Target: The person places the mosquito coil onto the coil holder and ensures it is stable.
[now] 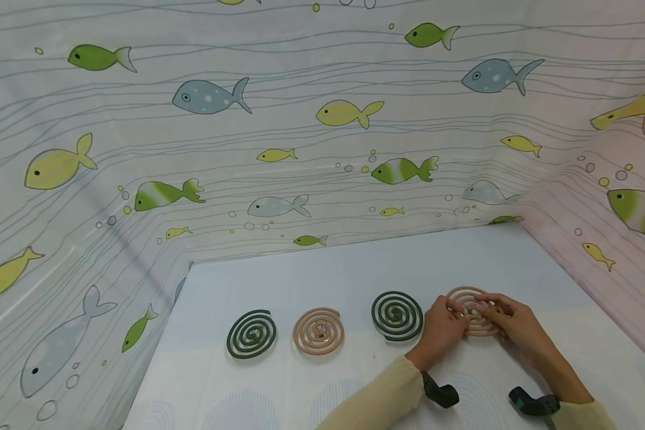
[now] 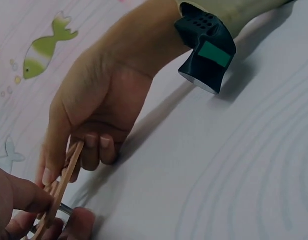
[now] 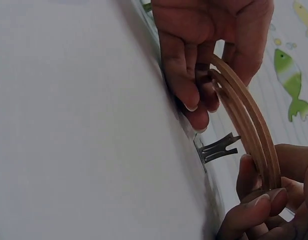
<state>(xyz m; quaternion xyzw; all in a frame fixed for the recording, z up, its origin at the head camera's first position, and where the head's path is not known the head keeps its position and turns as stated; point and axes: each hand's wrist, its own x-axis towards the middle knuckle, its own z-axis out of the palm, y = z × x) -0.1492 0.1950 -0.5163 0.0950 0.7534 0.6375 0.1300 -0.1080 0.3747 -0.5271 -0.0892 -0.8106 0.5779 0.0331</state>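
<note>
A tan mosquito coil (image 1: pixel 479 329) is between both hands at the right of the table. My left hand (image 1: pixel 445 327) pinches its left edge. The right hand (image 1: pixel 518 325) grips the opposite edge, thumb and fingers on either side of the rings. In the right wrist view the coil (image 3: pixel 253 122) appears nearly edge-on, tilted, its rings spread between the two hands. A small forked metal stand (image 3: pixel 218 148) shows beside its inner rings. The left wrist view shows the right hand (image 2: pixel 101 95) on the coil (image 2: pixel 64 185), opposite the left-hand fingers (image 2: pixel 31 192).
Left of the hands lie a dark green mosquito coil (image 1: pixel 396 316), another tan coil (image 1: pixel 318 331) and another green coil (image 1: pixel 251 334) in a row on the white table (image 1: pixel 279 275). Fish-printed cloth walls (image 1: pixel 279 179) enclose the back and sides. Both wrists carry black camera mounts (image 1: pixel 532 403).
</note>
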